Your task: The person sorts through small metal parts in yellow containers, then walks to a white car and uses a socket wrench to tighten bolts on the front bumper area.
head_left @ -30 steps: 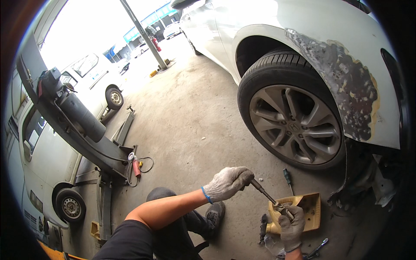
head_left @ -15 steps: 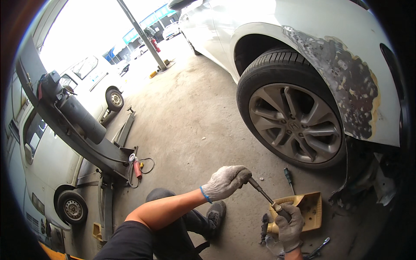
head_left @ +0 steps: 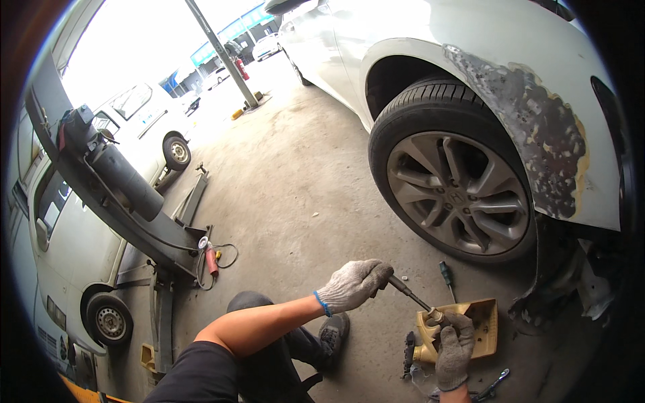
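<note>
My left hand, in a pale knit glove with a blue cuff edge, is closed round the upper end of a long-shafted driver tool; its handle is hidden in the palm. The shaft slants down to the right. At its lower end, the fingers of my gloved right hand are closed together; whatever small part they pinch is hidden. Below the tool lies a yellow cut-open plastic container with small dark bits inside. Just beyond it a screwdriver with a dark green handle rests on the floor.
A white car's wheel stands close ahead, below a fender patch sanded to bare metal. Near my right forearm lie a silver wrench and a clear plastic bag. At left are a lift post, a red-handled gauge and a white van.
My right hand has shifted its grip at the tool's lower end, its fingers now bunched higher up. The dark piece that showed in it is hidden. My left hand has moved slightly right.
</note>
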`<state>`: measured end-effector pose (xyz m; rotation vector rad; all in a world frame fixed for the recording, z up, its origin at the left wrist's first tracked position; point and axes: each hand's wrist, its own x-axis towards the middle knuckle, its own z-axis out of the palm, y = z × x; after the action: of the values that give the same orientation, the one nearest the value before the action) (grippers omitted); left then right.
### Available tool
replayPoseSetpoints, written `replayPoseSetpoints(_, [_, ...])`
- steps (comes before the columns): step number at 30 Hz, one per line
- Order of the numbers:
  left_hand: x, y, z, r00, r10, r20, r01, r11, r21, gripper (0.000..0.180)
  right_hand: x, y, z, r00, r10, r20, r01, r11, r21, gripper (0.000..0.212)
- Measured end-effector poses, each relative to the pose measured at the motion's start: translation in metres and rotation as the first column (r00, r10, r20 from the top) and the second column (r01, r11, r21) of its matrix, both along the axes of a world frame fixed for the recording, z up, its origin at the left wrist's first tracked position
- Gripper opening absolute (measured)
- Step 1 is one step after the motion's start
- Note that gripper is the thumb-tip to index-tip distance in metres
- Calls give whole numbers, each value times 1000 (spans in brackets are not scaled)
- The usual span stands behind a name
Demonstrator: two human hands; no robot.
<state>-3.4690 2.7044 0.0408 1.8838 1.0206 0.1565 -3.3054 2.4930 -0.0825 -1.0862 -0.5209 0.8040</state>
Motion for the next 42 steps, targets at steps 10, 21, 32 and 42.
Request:
replayPoseSetpoints(10, [11, -7, -1, 998, 49, 30, -47, 996, -78, 44, 10, -7, 12, 956, 130, -263, -137, 990, -10, 22])
replayPoseSetpoints(21, [9, -6, -12, 999, 10, -50, -8, 999, 37, 47, 23, -16, 4, 923, 194, -331, -234, 968, -85, 25])
replayPoseSetpoints(32, [8, -8, -9, 999, 8, -50, -4, 997, 75, 47, 15, -11, 7, 956, 172, -236, -180, 984, -11, 28])
replayPoseSetpoints(42, [9, -8, -10, 997, -29, -76, 38, 992, 117, 47, 18, -10, 10, 944, 244, -224, -279, 950, -142, 26])
